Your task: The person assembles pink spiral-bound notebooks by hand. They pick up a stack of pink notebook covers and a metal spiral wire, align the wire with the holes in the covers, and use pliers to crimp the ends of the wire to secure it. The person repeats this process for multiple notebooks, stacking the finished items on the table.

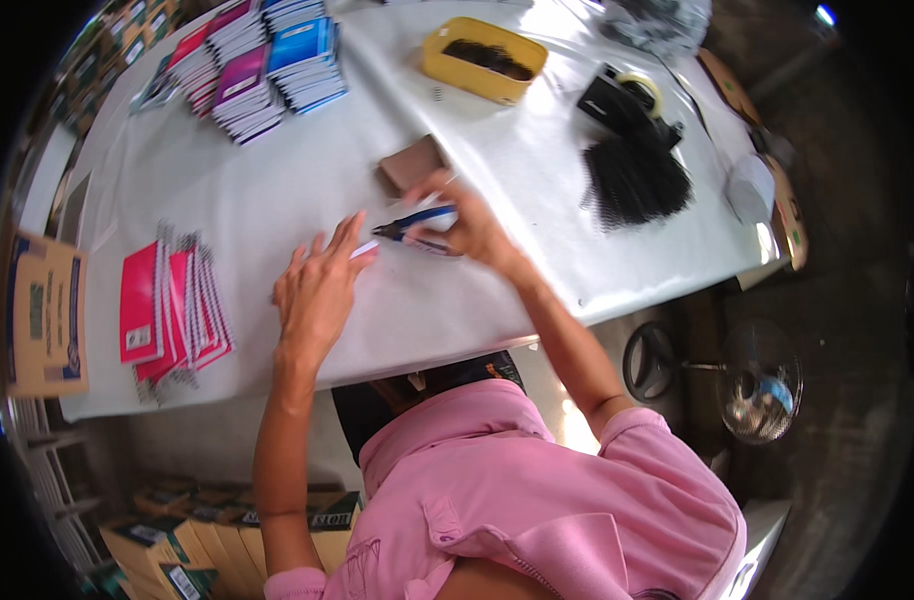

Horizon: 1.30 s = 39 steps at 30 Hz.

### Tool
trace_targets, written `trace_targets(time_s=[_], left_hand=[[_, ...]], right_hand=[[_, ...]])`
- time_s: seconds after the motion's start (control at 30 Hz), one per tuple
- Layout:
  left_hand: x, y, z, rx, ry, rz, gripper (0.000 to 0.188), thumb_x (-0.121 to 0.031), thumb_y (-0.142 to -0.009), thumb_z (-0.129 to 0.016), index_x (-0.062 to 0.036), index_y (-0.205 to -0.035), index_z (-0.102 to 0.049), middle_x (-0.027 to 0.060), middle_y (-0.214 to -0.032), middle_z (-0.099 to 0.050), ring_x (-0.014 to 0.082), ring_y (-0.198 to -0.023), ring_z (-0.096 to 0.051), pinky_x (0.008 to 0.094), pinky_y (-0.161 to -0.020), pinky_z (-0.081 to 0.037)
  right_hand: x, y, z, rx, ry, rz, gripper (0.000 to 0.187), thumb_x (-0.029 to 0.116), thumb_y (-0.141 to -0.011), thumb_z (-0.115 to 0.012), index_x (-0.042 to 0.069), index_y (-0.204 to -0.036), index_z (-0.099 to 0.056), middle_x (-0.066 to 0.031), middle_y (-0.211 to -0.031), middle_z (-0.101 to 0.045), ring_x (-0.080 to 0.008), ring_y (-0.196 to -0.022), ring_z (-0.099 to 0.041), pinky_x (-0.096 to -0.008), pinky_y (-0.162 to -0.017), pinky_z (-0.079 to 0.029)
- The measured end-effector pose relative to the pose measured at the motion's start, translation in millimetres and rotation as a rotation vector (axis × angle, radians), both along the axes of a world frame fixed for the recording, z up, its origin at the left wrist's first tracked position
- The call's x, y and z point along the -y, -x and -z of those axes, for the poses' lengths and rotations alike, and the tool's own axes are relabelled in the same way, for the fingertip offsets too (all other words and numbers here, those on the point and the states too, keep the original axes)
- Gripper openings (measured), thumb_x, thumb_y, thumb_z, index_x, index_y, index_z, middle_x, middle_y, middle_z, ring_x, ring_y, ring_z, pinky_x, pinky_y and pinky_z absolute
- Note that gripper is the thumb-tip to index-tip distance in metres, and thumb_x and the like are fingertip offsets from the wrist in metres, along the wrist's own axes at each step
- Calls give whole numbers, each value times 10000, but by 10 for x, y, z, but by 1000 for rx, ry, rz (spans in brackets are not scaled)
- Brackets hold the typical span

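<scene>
My right hand (pixel 467 225) is closed around blue-handled pliers (pixel 417 220), its fingers partly smeared by motion. The dark jaws point left, close to the fingertips of my left hand (pixel 317 290). That hand is bent over something thin just above the table; only a white sliver (pixel 364 249) shows by its thumb, and the rest is hidden beneath the palm. Just beyond the pliers lies a brown block (pixel 412 165). To the left of my left hand is a loose pile of red spiral notebooks (pixel 182 310), with wire coils along their edges.
Stacks of purple, blue and red notebooks (pixel 262 75) stand at the far left. A yellow tub (pixel 485 60) holds dark bits. Black wire coils (pixel 637 180) lie at right near a tape dispenser (pixel 617 100). A cardboard box (pixel 47 315) borders the table's left; a fan (pixel 762 385) stands below right.
</scene>
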State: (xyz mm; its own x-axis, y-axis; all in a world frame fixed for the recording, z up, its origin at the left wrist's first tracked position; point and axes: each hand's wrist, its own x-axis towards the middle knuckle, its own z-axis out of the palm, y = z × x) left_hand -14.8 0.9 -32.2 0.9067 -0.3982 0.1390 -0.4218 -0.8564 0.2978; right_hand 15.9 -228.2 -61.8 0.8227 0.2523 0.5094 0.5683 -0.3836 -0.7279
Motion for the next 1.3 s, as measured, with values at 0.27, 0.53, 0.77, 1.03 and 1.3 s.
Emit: trace_targets(time_s=[0.27, 0.53, 0.77, 1.03, 1.3], left_hand=[[48, -7, -190, -132, -33, 11, 473, -278, -959, -560, -192, -1416, -479, 123, -998, -713, 373, -831, -683, 478, -707, -526], [-151, -28, -172, -190, 35, 103, 463, -230, -947, -573, -168, -1401, -504, 129, -864, -714, 361, -780, -679, 456, -700, -522], [-92, -11, -187, -157, 2, 35, 475, -260, -952, -584, -155, -1407, -497, 177, -795, -676, 383, -715, -656, 444, -675, -508], [-86, 36, -220, -102, 43, 49, 497, -340, -941, -599, -131, -1384, -511, 155, -1029, -698, 360, -800, -683, 441, -682, -537], [-145, -16, -88, -1, 86, 120, 488, -250, -944, -588, -117, -1401, -481, 149, -1182, -659, 356, -855, -688, 467, -718, -546]], right_hand=[[2138, -393, 239, -3, 1202, 1133, 179, 154, -772, -682, 9, -875, -696, -168, -984, -613, -309, -919, -563, -449, -700, -412], [1966, -370, 99, -304, 1254, 918, 181, 148, -835, -591, 8, -882, -695, -194, -1045, -631, -352, -1018, -592, -471, -764, -503], [2275, -284, -200, -245, 920, 805, 258, 80, -877, -498, 64, -1126, -563, -260, -1016, -619, -456, -878, -631, -523, -772, -522], [1075, -142, -610, -166, 329, 175, 142, -1, -823, -678, 8, -964, -660, -149, -857, -660, -257, -762, -653, -378, -706, -527], [-162, -28, -321, -362, 93, -255, 101, 37, -895, -651, -2, -986, -670, -60, -844, -656, -129, -728, -588, -281, -641, -482]])
